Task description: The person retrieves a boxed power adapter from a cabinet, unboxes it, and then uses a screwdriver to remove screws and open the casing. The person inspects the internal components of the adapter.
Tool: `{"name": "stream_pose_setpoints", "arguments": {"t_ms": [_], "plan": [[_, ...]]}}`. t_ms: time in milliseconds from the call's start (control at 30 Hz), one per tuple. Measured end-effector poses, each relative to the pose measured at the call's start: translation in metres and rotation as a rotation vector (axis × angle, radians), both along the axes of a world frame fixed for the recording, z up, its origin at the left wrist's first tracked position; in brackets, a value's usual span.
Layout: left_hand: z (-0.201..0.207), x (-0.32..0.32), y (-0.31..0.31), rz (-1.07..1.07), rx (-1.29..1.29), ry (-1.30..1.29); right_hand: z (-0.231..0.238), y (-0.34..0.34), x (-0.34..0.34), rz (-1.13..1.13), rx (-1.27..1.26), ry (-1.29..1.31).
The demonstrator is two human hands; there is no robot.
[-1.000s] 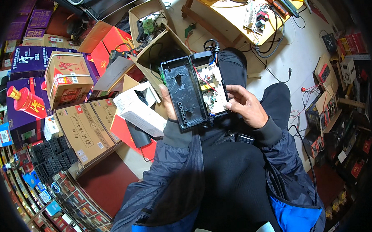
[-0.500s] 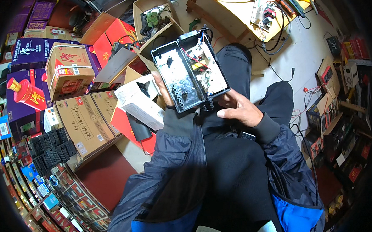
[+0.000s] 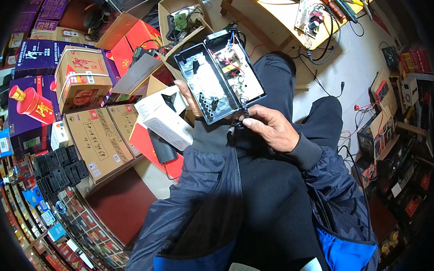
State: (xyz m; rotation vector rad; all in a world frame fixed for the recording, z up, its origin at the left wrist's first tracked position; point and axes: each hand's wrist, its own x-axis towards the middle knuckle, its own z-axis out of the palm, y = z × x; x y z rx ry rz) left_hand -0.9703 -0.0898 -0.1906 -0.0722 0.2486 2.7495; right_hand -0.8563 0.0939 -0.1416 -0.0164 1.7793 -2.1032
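Observation:
A black plastic electronics case (image 3: 206, 90) lies unfolded like a book above my lap. One half is a bare shell with round holes near its lower end; the other holds a pale circuit board (image 3: 241, 86) with red, yellow and blue wires. My left hand (image 3: 190, 99) grips the case's left edge, thumb on the side and the other fingers hidden beneath. Just under the lower right corner, my right hand (image 3: 275, 128) pinches the black cable (image 3: 245, 114) between thumb and forefinger where it leaves the case.
At upper right, a wooden table (image 3: 289, 9) carries pliers, screwdrivers and another circuit board (image 3: 309, 20). Cardboard boxes (image 3: 93, 141) are stacked on the left. Beside my left hand is a white box (image 3: 165, 123). A carton of electronic parts (image 3: 205, 32) stands beyond the case.
My right hand has moved left and closed its thumb and forefinger on the cable below the case. The case has shifted slightly, its lower end lifting away from me.

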Motion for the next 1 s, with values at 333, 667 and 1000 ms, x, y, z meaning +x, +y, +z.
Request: {"name": "stream_pose_setpoints", "arguments": {"t_ms": [333, 667, 1000], "plan": [[0.002, 0.002, 0.016, 0.041, -0.148, 0.056, 0.010, 0.002, 0.008, -0.005, -0.372, -0.137], [0.020, 0.011, 0.017, 0.124, -0.092, 0.002, 0.015, 0.005, 0.015, -0.093, -0.500, -0.182], [0.026, 0.011, 0.014, 0.018, -0.035, 0.049, 0.009, 0.018, 0.013, -0.198, -0.725, -0.259]]}}
